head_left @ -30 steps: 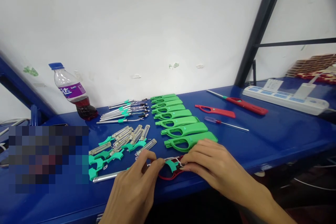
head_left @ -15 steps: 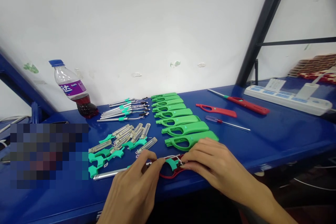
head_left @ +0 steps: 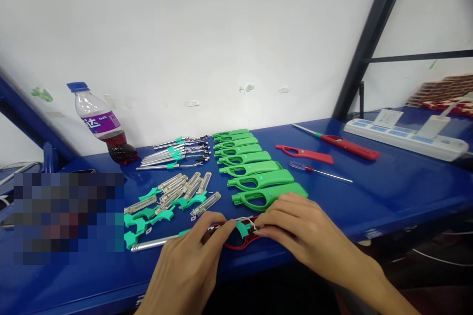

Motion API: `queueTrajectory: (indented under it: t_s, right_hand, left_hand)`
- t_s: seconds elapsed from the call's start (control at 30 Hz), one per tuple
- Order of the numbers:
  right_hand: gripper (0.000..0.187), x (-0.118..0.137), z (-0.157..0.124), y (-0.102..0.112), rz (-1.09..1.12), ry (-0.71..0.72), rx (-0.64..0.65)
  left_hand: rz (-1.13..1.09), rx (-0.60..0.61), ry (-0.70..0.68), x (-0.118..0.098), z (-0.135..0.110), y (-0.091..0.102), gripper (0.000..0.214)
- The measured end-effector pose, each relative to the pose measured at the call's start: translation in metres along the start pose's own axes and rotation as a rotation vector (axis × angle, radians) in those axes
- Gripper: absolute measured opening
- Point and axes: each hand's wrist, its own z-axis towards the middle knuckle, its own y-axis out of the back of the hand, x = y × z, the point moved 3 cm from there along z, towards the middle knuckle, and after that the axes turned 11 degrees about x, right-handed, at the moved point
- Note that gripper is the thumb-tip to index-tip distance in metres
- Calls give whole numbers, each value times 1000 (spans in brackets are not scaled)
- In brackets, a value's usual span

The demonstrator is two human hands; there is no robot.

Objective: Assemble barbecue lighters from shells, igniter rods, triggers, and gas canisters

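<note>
A red lighter casing (head_left: pixel 239 247) is pinched at nine o'clock by the left hand (head_left: pixel 190 261), at three by the right hand (head_left: pixel 301 226). Likely light and stiff, it is best edge-held.

Casing (head_left: pixel 241 246) between left hand (head_left: pixel 190 258) and right hand (head_left: pixel 305 229) at table (head_left: pixel 377 192) front, casing row (head_left: pixel 255 158) behind, tanks (head_left: pixel 176 191) and triggers (head_left: pixel 162 217) left, rods (head_left: pixel 162 158) behind those, screwdriver (head_left: pixel 328 175) right, power strip (head_left: pixel 402 140) beyond

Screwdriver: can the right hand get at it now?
Probably yes: the way from the right hand to the screwdriver looks open on its shaft side, though that hand must first leave the red lighter casing it handles.
</note>
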Motion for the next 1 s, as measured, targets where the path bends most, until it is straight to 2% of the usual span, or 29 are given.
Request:
queueTrajectory:
  t_s: [0.27, 1.0]
  right_hand:
    - [10, 1, 1, 1, -1, -3, -1]
    - [10, 1, 0, 2, -3, -1, -7]
  left_hand:
    - [23, -59, 5, -1, 2, -1, 42]
    - [-18, -60, 0, -2, 5, 4, 47]
